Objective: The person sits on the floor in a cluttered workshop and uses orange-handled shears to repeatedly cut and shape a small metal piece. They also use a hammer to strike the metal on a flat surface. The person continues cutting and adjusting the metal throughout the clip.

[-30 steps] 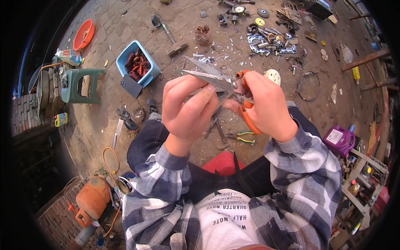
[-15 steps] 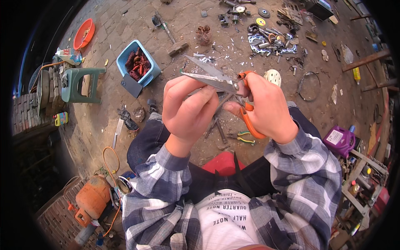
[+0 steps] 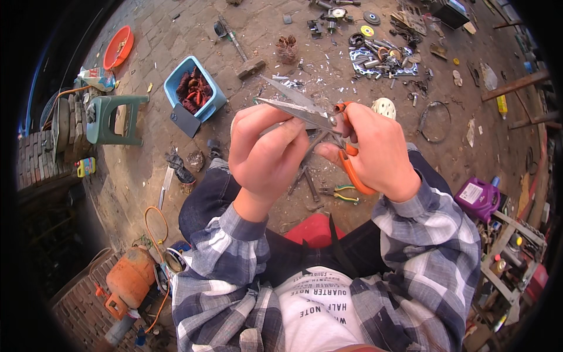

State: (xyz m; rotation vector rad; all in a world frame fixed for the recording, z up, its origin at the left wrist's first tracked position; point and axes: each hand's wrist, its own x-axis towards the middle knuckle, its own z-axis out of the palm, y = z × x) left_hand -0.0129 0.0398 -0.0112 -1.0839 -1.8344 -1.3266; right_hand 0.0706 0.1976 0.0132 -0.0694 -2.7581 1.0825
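Observation:
Scissors (image 3: pixel 302 112) with two long grey blades spread apart and orange handles are held up in the middle of the view. My left hand (image 3: pixel 264 149) is closed, thumb and fingers pinched on the lower blade near its front half; whatever lies behind those fingers is hidden. My right hand (image 3: pixel 369 146) is wrapped round the orange handles and the pivot end, its thumb bent inward toward the lower loop. Below the scissors, pliers (image 3: pixel 346 193) with green-yellow handles and dark metal tools (image 3: pixel 311 185) lie on the paved ground (image 3: pixel 252 35) between my legs, among small scraps.
Blue bin (image 3: pixel 214 102) of dark red stuff, green stool (image 3: pixel 117 120) and knife (image 3: pixel 165 185) at left; orange gas cylinder (image 3: pixel 130 276) lower left; long-handled hammer (image 3: pixel 249 69) ahead; metal parts (image 3: pixel 381 58) ahead right; purple jug (image 3: pixel 478 196) and rusty metal frame (image 3: pixel 516 88) at right.
Only slight movement: my right hand and the lower orange handle have shifted a little down and to the right. My left hand still pinches the blade.

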